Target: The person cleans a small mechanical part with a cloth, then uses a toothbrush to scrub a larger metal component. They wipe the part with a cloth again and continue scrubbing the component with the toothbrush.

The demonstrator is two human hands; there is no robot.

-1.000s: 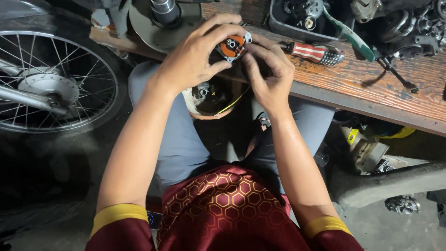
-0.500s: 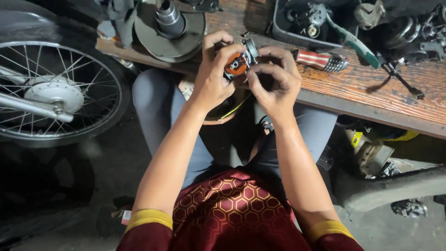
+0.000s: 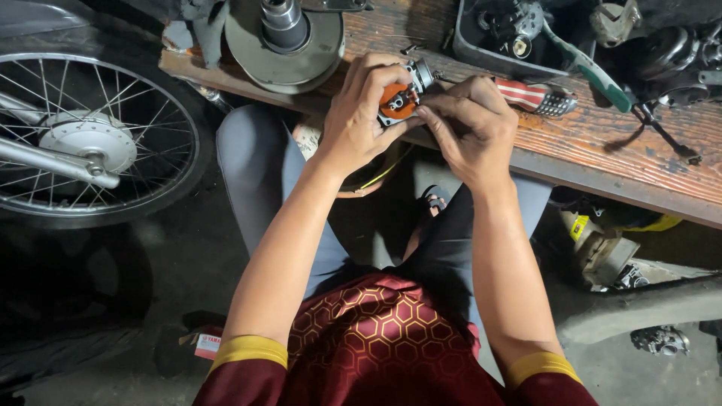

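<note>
At the far left a spoked wheel stands on the floor, sitting a little lower and further left in view than half a second ago. Right of it, on the far edge of the wooden surface, a round metal pulley disc rests upright on its face; more of it shows now than before.

The left hand wraps its grip around a small orange and metal part, thumb and fingers closed on its left side, holding it just above the near edge of the surface. A second ago the part was turned with its orange face more toward the camera; now it is tilted, with its metal end pointing far and right. The right hand meets the part from the right, fingertips pinched narrowly against its near side; its fingers were curled higher over the part before.

Further right on the surface lie a red and white striped handle, a dark tray of parts and a green-handled tool, all unmoved.
</note>
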